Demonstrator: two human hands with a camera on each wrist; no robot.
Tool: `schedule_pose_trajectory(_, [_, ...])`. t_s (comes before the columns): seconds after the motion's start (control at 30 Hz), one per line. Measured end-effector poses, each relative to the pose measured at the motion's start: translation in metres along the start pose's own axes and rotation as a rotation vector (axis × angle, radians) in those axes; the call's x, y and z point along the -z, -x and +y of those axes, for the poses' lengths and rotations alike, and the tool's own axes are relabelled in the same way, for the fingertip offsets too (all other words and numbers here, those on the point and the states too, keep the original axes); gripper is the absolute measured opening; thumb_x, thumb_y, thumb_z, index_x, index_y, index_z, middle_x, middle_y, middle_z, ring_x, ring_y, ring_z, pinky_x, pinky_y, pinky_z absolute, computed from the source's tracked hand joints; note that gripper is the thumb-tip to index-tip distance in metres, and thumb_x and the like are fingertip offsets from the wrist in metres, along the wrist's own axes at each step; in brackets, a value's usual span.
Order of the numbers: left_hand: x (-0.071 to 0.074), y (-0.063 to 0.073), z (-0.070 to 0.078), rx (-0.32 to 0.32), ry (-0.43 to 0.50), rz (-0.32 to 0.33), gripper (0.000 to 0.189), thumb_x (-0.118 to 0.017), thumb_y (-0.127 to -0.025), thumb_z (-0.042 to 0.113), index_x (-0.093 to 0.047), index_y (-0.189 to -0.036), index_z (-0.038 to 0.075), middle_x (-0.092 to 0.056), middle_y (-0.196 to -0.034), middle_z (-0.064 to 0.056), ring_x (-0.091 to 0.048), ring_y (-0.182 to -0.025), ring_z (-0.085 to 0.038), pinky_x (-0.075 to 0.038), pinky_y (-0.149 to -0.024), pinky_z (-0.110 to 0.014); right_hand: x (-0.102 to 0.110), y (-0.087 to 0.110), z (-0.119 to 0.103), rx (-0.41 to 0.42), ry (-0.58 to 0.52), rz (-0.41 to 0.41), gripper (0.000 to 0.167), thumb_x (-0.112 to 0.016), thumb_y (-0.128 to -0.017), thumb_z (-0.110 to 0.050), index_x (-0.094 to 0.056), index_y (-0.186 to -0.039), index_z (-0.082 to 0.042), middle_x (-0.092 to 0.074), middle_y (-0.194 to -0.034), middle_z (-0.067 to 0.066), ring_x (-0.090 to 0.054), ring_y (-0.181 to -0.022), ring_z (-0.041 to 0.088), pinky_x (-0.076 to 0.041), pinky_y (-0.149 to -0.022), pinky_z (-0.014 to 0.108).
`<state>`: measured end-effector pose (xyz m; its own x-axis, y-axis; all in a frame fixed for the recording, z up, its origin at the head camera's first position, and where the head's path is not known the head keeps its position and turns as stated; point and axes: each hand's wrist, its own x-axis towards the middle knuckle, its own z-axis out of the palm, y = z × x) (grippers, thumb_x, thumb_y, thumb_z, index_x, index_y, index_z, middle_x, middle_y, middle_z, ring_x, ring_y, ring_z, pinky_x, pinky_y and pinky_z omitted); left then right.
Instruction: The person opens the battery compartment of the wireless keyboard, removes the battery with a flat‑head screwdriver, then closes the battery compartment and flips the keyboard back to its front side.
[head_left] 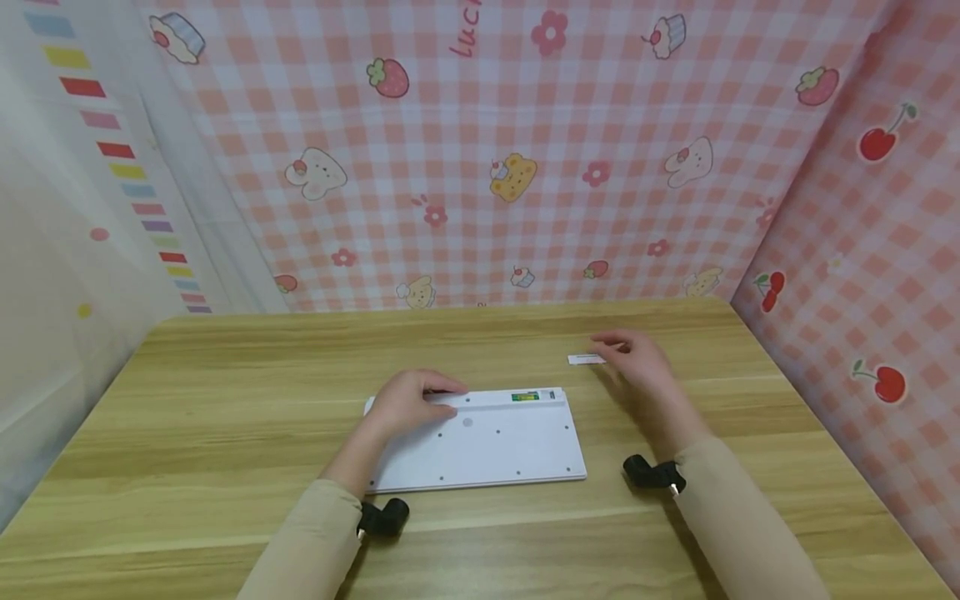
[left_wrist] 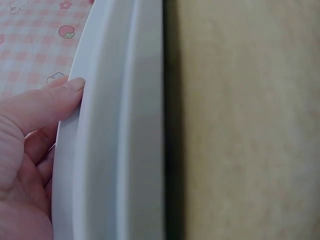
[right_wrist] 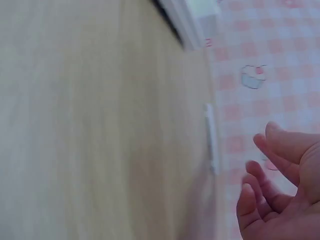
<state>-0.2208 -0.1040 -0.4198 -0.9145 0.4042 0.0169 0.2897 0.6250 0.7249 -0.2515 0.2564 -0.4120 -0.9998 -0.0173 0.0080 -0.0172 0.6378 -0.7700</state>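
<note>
A white keyboard (head_left: 487, 450) lies face down on the table, small screws dotting its back. Green-and-yellow batteries (head_left: 525, 397) show in the uncovered slot along its far edge. My left hand (head_left: 408, 404) grips that edge left of the slot; in the left wrist view the thumb (left_wrist: 60, 100) rests on the back, with the other fingers partly hidden behind the edge. Beyond the keyboard's right corner lies a small white battery cover (head_left: 585, 359). Just over the cover's right end hovers my right hand (head_left: 636, 360), its fingers loosely bent and holding nothing in the right wrist view.
The wooden table (head_left: 225, 433) meets a pink checked cloth (head_left: 465, 242) at its back edge. Another patterned cloth (head_left: 862, 275) hangs along the right side, and a pale curtain (head_left: 67, 250) along the left. Each wrist wears a black camera (head_left: 384, 517).
</note>
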Motion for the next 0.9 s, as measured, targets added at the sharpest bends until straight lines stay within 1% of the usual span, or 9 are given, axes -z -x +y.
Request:
schedule_pose_trajectory(0.03, [0.0,0.0,0.0,-0.002,0.0,-0.001,0.027,-0.079,-0.085,0.01,-0.077,-0.11,0.018,-0.071,-0.116,0.0,-0.062,-0.116,-0.024,-0.046,-0.101,-0.043,0.004,0.004,0.0,0.01,-0.018,0.002,0.035,-0.061,-0.1,-0.026,-0.065,-0.127,-0.003,-0.061,-0.115,0.018,-0.054,-0.1,0.029,-0.047,-0.083,0.039])
schedule_pose_trajectory(0.1, [0.0,0.0,0.0,-0.007,-0.001,-0.002,0.027,-0.079,-0.085,0.011,-0.077,-0.111,0.018,-0.071,-0.116,-0.001,-0.061,-0.116,-0.024,-0.046,-0.101,-0.043,0.012,0.012,0.0,0.061,-0.017,0.007,0.036,-0.06,-0.1,-0.023,-0.063,-0.129,-0.001,-0.061,-0.116,0.019,-0.055,-0.101,0.03,-0.047,-0.084,0.041])
schedule_pose_trajectory(0.23, [0.001,0.0,0.0,-0.017,-0.003,-0.005,0.027,-0.079,-0.085,0.011,-0.077,-0.111,0.017,-0.071,-0.116,-0.001,-0.061,-0.116,-0.024,-0.047,-0.101,-0.043,0.032,0.027,0.001,0.152,0.053,0.006,0.042,-0.061,-0.1,-0.023,-0.058,-0.134,0.002,-0.061,-0.126,0.024,-0.056,-0.111,0.037,-0.046,-0.094,0.05])
schedule_pose_trajectory(0.27, [0.001,0.0,0.0,-0.019,-0.004,-0.005,0.027,-0.079,-0.085,0.011,-0.077,-0.111,0.017,-0.071,-0.116,-0.001,-0.061,-0.116,-0.024,-0.047,-0.101,-0.042,0.036,0.031,0.002,0.162,0.069,0.007,0.044,-0.061,-0.1,-0.024,-0.056,-0.135,0.003,-0.06,-0.126,0.025,-0.056,-0.113,0.039,-0.046,-0.095,0.052])
schedule_pose_trajectory(0.4, [0.001,0.0,-0.001,-0.024,-0.005,-0.005,0.027,-0.079,-0.085,0.011,-0.077,-0.111,0.017,-0.071,-0.116,-0.001,-0.062,-0.115,-0.024,-0.047,-0.1,-0.042,0.05,0.047,0.007,0.154,0.127,-0.001,0.053,-0.062,-0.1,-0.029,-0.05,-0.14,0.004,-0.057,-0.13,0.028,-0.052,-0.119,0.043,-0.044,-0.098,0.058])
schedule_pose_trajectory(0.5, [0.001,0.0,-0.001,-0.026,-0.006,-0.006,0.027,-0.079,-0.085,0.011,-0.077,-0.112,0.017,-0.071,-0.116,0.0,-0.062,-0.115,-0.024,-0.047,-0.1,-0.042,0.057,0.057,0.012,0.144,0.156,-0.006,0.056,-0.062,-0.099,-0.028,-0.047,-0.143,0.004,-0.054,-0.134,0.03,-0.049,-0.121,0.047,-0.042,-0.099,0.061])
schedule_pose_trajectory(0.57, [0.001,0.0,-0.001,-0.024,-0.004,-0.007,0.027,-0.079,-0.085,0.011,-0.077,-0.112,0.016,-0.071,-0.116,-0.001,-0.062,-0.115,-0.024,-0.047,-0.1,-0.042,0.06,0.061,0.017,0.153,0.171,0.005,0.056,-0.064,-0.099,-0.026,-0.047,-0.143,0.004,-0.053,-0.135,0.031,-0.049,-0.12,0.05,-0.042,-0.097,0.062])
schedule_pose_trajectory(0.73, [0.001,0.0,0.0,-0.011,-0.004,-0.008,0.027,-0.079,-0.085,0.01,-0.077,-0.111,0.017,-0.071,-0.116,-0.001,-0.062,-0.115,-0.024,-0.047,-0.101,-0.042,0.064,0.067,0.03,0.184,0.201,0.034,0.057,-0.068,-0.096,-0.02,-0.047,-0.142,0.006,-0.051,-0.134,0.035,-0.053,-0.113,0.053,-0.044,-0.093,0.063])
schedule_pose_trajectory(0.9, [0.0,0.0,0.001,-0.007,-0.005,-0.005,0.027,-0.079,-0.085,0.01,-0.077,-0.111,0.016,-0.071,-0.116,-0.002,-0.062,-0.115,-0.024,-0.046,-0.101,-0.043,0.066,0.068,0.04,0.166,0.203,-0.007,0.063,-0.068,-0.095,-0.019,-0.042,-0.145,0.009,-0.044,-0.139,0.037,-0.051,-0.116,0.054,-0.043,-0.096,0.064])
